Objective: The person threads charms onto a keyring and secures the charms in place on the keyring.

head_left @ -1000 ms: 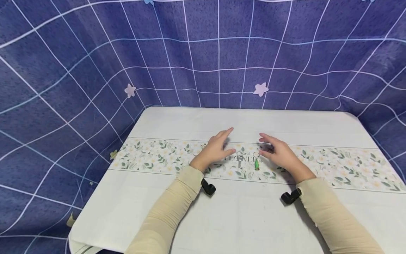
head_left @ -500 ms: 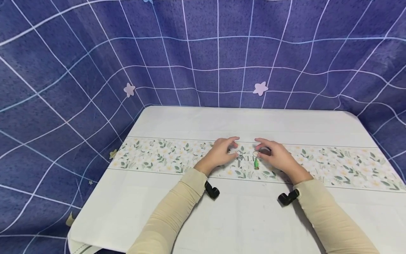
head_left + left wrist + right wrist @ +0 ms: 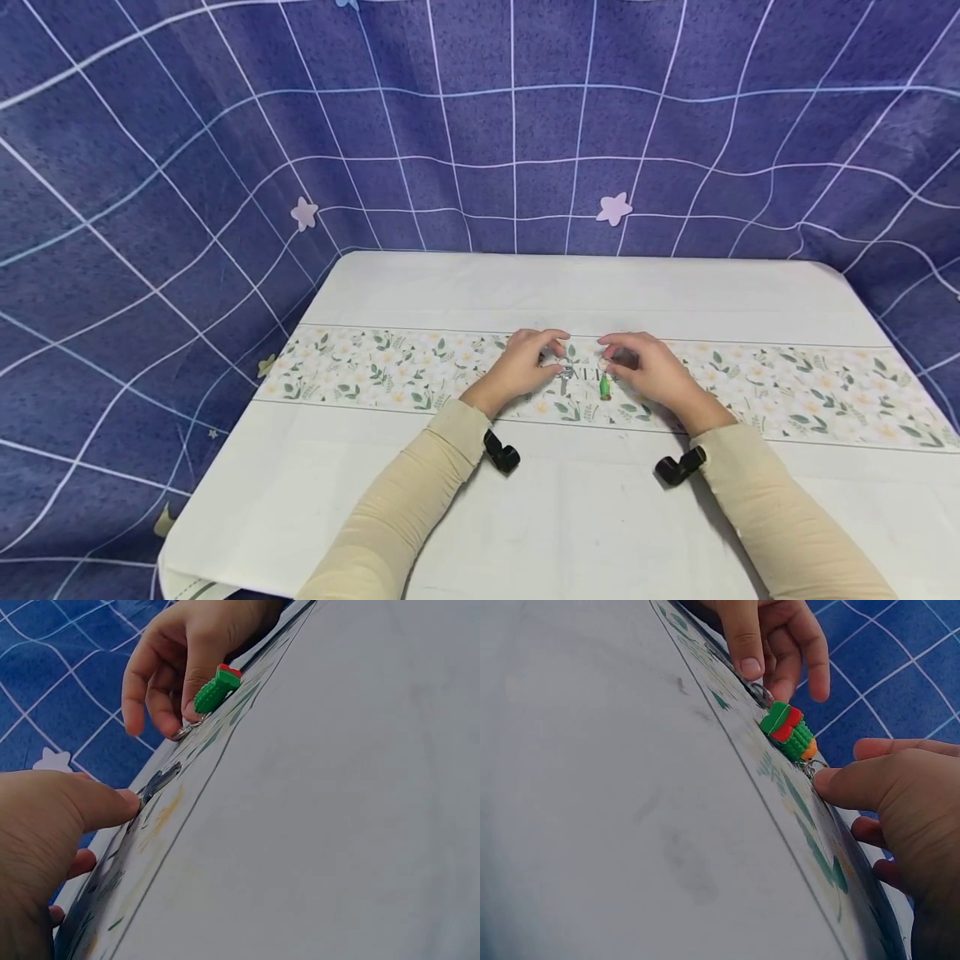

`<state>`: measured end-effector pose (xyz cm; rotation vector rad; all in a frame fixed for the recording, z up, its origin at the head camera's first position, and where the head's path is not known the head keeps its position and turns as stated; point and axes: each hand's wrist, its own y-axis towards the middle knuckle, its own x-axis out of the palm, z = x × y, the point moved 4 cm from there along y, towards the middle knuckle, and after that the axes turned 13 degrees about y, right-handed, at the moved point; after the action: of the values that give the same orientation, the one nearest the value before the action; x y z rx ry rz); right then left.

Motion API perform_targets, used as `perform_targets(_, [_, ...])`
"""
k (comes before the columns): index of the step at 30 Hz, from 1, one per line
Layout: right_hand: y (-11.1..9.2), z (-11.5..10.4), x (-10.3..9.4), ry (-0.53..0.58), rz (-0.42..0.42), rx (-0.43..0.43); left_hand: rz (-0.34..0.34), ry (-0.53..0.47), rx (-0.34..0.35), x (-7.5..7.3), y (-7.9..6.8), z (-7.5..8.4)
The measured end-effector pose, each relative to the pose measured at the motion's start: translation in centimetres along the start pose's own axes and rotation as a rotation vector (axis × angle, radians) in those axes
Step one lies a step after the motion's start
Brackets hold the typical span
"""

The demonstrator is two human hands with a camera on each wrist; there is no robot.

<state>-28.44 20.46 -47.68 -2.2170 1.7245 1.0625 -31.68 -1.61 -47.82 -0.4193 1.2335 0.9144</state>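
Note:
On the printed strip lie a key on a ring [image 3: 564, 383] and a green charm [image 3: 605, 386] on a ring. The charm is ribbed, with red and orange parts in the right wrist view. My left hand [image 3: 517, 367] is at the key's ring, thumb tip right at it and the other fingers bent with a gap to the thumb. My right hand [image 3: 654, 371] is at the charm's ring [image 3: 808, 768], its thumb touching the metal in the right wrist view. The fingertips behind each thumb are partly hidden.
A white tablecloth [image 3: 570, 500] covers the table, crossed by a floral strip [image 3: 810, 383] with lettering between the hands. A blue gridded curtain [image 3: 450, 125] with stars hangs behind and at the left. Both sleeves carry a black wrist camera [image 3: 501, 452].
Both hands have moved inward and lower, thumbs coming to the rings and fingers bending towards them. The key and the charm lie where they were.

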Motion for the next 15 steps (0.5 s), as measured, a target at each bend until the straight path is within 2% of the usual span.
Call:
perform_targets(9, [-0.17,-0.20,-0.11,0.027,0.041,0.003,0.035,-0.106,-0.055,0.12,-0.07,0.10])
perform_targets(15, [-0.20,-0.17,-0.16,0.028,0.053,-0.008,0.050,-0.130,-0.055,0.22,-0.07,0.19])
